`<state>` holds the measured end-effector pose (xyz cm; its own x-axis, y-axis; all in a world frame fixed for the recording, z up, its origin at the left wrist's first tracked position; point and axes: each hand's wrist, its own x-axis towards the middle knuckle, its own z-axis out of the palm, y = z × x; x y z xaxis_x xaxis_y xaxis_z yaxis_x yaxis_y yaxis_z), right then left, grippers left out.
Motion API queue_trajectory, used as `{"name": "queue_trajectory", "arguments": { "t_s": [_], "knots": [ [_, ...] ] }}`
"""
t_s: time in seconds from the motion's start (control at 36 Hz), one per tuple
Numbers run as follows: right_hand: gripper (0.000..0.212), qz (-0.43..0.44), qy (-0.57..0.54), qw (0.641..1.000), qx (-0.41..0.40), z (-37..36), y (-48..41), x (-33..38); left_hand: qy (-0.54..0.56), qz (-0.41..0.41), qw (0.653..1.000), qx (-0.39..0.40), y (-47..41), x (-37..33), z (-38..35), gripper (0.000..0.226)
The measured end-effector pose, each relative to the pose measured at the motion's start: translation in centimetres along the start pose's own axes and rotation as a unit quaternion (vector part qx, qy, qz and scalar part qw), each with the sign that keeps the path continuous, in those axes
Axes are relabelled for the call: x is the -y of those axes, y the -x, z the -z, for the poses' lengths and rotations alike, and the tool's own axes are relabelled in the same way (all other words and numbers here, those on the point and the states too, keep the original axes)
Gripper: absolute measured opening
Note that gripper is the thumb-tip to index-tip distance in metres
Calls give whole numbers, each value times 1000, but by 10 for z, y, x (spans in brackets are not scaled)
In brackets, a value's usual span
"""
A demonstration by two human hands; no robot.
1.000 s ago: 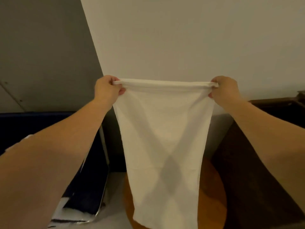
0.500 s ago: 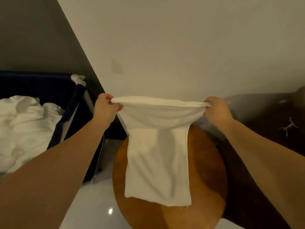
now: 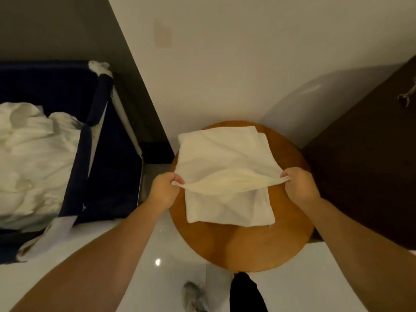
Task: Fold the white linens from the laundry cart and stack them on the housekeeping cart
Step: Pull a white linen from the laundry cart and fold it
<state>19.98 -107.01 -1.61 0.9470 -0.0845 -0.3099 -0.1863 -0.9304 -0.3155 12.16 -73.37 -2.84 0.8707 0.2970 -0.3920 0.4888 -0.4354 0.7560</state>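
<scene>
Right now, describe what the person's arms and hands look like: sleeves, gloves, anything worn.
Both arms are bare up to the frame's edge: no sleeve shows on the left forearm or the right forearm. The left hand and right hand wear no gloves; no watch, bracelet or ring is visible.

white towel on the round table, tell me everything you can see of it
The white towel looks like soft, plain cloth, folded in layers that lie mostly flat on the round wooden table. The left hand and right hand each pinch one end of a fold, pulled taut between them across its middle. Its far right corners do not quite line up.
</scene>
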Motion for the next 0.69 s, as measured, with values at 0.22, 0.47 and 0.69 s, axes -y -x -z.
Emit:
{"name": "queue_trajectory", "arguments": {
  "t_s": [0.22, 0.47, 0.69],
  "knots": [
    [24, 24, 4, 998, 65, -64, 21, -52, -70, 10, 997, 20, 16, 71, -32, 32],
    [21, 0, 170, 956, 240, -99, 17, -57, -245, 131, 955, 108, 5, 102, -69, 25],
    [41, 192, 76, 973, 107, -129, -15, -6, -346, -56, 934, 75, -25, 82, -120, 64]
  ]
}}
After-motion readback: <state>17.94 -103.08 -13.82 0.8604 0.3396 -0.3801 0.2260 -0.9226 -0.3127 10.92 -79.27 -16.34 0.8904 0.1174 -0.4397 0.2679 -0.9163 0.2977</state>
